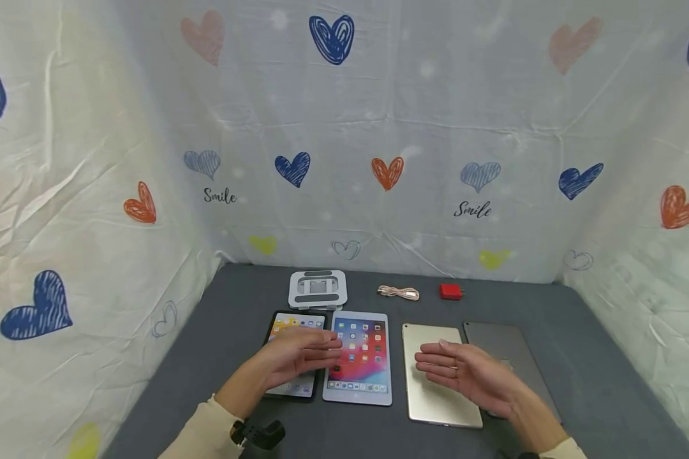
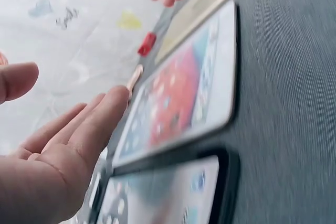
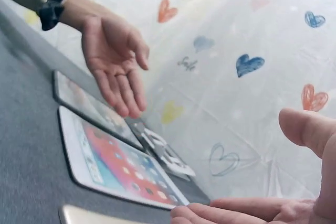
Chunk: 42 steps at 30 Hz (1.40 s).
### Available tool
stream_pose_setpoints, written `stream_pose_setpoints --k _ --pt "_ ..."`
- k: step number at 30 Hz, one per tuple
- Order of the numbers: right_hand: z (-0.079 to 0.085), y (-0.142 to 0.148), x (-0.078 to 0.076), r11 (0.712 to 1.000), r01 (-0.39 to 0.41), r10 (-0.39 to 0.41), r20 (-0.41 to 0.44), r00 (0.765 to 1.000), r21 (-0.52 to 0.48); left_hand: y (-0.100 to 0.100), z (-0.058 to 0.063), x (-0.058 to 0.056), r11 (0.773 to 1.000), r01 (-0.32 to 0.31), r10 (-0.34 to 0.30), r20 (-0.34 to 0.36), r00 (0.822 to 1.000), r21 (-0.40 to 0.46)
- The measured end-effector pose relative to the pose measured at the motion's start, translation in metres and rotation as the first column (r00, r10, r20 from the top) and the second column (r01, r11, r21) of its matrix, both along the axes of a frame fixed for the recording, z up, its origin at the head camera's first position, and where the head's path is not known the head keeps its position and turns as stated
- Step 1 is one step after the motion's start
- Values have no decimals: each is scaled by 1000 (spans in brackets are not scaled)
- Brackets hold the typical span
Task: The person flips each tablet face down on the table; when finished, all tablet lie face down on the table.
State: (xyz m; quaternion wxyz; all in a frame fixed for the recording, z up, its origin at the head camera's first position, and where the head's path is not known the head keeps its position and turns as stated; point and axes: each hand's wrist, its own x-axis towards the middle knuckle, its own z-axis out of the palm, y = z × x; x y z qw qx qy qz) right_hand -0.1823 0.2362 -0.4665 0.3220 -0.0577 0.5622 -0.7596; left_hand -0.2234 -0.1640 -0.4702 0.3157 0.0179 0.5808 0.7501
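Left hand (image 1: pixel 298 357): raised, fingers extended, palm inward, fingertips over the left edge of the white tablet (image 1: pixel 360 366). Right hand (image 1: pixel 471 376): raised to the right of the white tablet, fingers likewise extended, palm inward. The white tablet lies face up, screen lit with app icons. Gold tablet (image 1: pixel 429 395): face down, a short gap right of the white tablet, beneath the right hand's fingers. Black-framed tablet (image 1: pixel 300 387): just left of the white tablet, screen lit, partly hidden by the left hand. Grey tablet (image 1: pixel 513 347): farther right of the white tablet, face down. Beyond the white tablet: folded stand (image 1: pixel 321 298) behind-left, bundled cable (image 1: pixel 399 292) behind-right, red charger (image 1: pixel 450 292) farther right. Heart-printed cloth (image 1: pixel 344 102) hangs farthest behind.
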Motion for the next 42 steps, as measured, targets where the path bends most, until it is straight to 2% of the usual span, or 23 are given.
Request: stream_pose_setpoints --k 7,10,14,26,33,39,42 --pt "-14 -31 -6 995 80 -84 63 994 62 -18 -10 -4 994 -52 52 4 999 -93" --pt "-18 -41 -8 994 84 -89 64 994 76 -18 -12 -6 987 -77 79 5 997 -141" --pt "-22 -51 -9 992 76 -81 48 996 96 -16 -11 -8 983 -82 86 17 996 -162" --pt "-24 -64 -8 981 120 -127 36 991 154 -11 -3 -10 971 -40 43 4 999 -236" --pt "-22 -64 -5 966 183 -196 54 979 180 -5 1 -14 962 -11 14 11 1000 -272" --pt "-19 -60 0 961 227 -237 45 971 156 0 1 -12 960 18 -13 16 1000 -279" --pt "-18 -54 5 965 227 -235 50 971 135 8 -3 -12 962 39 -34 22 999 -270"
